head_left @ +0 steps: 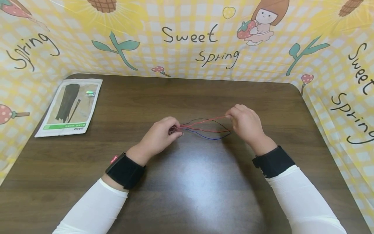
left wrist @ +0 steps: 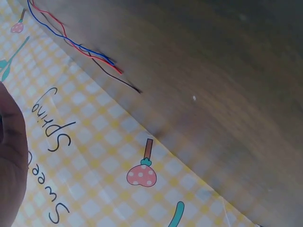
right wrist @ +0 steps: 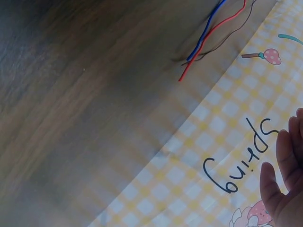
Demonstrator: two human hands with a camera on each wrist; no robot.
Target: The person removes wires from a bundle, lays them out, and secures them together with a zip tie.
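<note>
In the head view my left hand (head_left: pixel 160 135) grips a small bundle of thin wires, and its curled fingers partly hide the bundled part. A red wire (head_left: pixel 212 119) runs from there to my right hand (head_left: pixel 246 125), which pinches its far end between thumb and finger. Below it spread a second red wire, a blue wire (head_left: pixel 213 139) and a dark wire (head_left: pixel 201 118), their ends close to the right hand. Both wrist views show the blue wire (left wrist: pixel 49 29) and red wire (right wrist: pixel 218 24) over the brown table, with part of each hand at the edge.
A white packet (head_left: pixel 65 132) with a clear window and a green band lies at the table's back left. The brown wooden table (head_left: pixel 193 94) is bordered by a yellow checked cloth (head_left: pixel 187 61) at the back and sides. Each wrist wears a black band (head_left: pixel 125 170).
</note>
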